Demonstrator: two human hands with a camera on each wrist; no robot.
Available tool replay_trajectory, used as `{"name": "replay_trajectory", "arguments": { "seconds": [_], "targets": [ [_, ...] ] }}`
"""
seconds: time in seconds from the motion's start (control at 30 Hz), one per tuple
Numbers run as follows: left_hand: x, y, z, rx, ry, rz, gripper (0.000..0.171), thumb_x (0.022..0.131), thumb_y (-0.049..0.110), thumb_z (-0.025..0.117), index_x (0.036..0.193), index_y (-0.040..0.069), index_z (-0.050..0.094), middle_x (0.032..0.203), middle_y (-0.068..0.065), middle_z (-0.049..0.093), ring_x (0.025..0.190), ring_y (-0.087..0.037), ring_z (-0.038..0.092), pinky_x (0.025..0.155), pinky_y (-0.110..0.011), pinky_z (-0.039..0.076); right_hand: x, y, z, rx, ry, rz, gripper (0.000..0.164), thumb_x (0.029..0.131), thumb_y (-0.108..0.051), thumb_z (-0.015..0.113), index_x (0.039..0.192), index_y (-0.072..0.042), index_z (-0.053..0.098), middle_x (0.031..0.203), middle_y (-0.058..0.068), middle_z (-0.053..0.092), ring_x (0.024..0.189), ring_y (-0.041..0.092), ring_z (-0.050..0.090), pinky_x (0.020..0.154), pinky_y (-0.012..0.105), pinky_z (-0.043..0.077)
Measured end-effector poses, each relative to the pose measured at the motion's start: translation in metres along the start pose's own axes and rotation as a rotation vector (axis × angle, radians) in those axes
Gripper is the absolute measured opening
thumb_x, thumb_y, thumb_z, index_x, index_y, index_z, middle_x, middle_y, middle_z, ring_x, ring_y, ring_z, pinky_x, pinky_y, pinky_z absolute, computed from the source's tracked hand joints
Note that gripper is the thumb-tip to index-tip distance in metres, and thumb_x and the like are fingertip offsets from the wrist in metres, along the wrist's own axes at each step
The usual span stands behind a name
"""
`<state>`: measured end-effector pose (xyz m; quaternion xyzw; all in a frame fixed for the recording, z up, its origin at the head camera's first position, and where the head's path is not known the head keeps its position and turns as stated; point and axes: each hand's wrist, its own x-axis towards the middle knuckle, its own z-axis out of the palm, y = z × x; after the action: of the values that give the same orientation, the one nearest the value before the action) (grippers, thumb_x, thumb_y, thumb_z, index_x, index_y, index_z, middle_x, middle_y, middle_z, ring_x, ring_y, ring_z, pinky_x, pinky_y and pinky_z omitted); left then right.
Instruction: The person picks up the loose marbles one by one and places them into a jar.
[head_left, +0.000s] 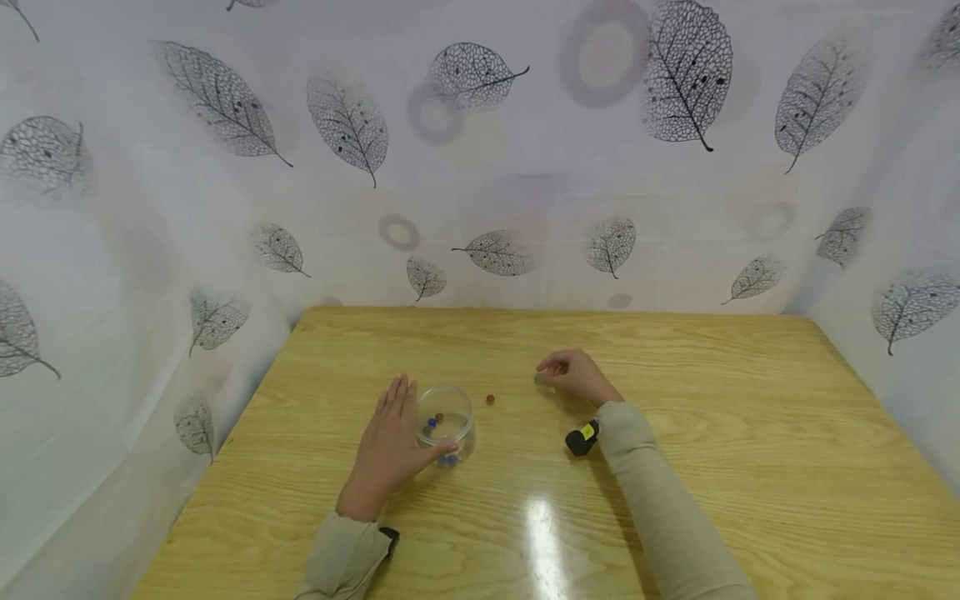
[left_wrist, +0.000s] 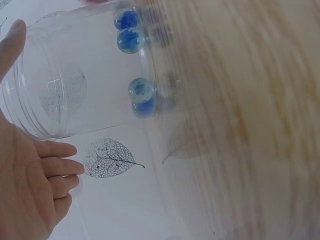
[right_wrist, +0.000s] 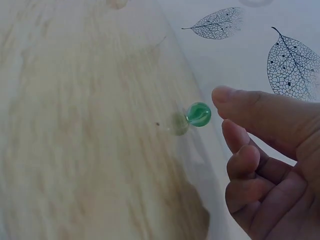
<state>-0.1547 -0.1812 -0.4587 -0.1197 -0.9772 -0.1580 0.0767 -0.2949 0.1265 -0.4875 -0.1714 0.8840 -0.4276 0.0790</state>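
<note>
My left hand (head_left: 390, 450) rests at the side of a clear round jar (head_left: 467, 432), its fingers straight and its thumb across the jar's front near the rim. In the left wrist view, several blue marbles (left_wrist: 129, 39) lie on the jar's bottom. A brownish marble (head_left: 439, 417) also shows through the jar in the head view. My right hand (head_left: 579, 377) is close to a green marble (right_wrist: 199, 114) on the table, thumb and index fingertips right beside it, with a small gap showing in the right wrist view. The other fingers are loosely bent.
A brown marble (head_left: 490, 400) lies on the wooden table (head_left: 720, 392) between the jar and my right hand. A black wrist camera (head_left: 581, 439) is strapped at the right sleeve. Leaf-patterned white cloth (head_left: 525, 192) stands behind the table and along both sides.
</note>
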Motion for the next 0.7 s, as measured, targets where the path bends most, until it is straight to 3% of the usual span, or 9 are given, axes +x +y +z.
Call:
{"name": "replay_trajectory", "arguments": {
  "seconds": [0.3, 0.7],
  "targets": [
    [0.0001, 0.0010, -0.0002, -0.004, -0.004, 0.000, 0.112, 0.075, 0.067, 0.061, 0.145, -0.009, 0.020, 0.154, -0.024, 0.016, 0.145, -0.036, 0.015, 0.119, -0.050, 0.017, 0.0039, 0.0084, 0.0046, -0.030, -0.021, -0.019, 0.020, 0.081, -0.008, 0.072, 0.100, -0.002, 0.071, 0.080, 0.005, 0.065, 0.070, 0.010, 0.054, 0.062, 0.021, 0.046],
    [0.0005, 0.0001, 0.0007, 0.007, 0.005, 0.006, 0.112, 0.075, 0.068, 0.061, 0.145, -0.009, 0.021, 0.153, -0.025, 0.019, 0.144, -0.036, 0.016, 0.118, -0.049, 0.018, 0.0026, 0.0006, 0.0044, -0.032, -0.066, -0.016, 0.023, 0.079, -0.005, 0.073, 0.102, -0.001, 0.071, 0.079, 0.007, 0.066, 0.070, 0.010, 0.054, 0.063, 0.022, 0.045]
  ]
}}
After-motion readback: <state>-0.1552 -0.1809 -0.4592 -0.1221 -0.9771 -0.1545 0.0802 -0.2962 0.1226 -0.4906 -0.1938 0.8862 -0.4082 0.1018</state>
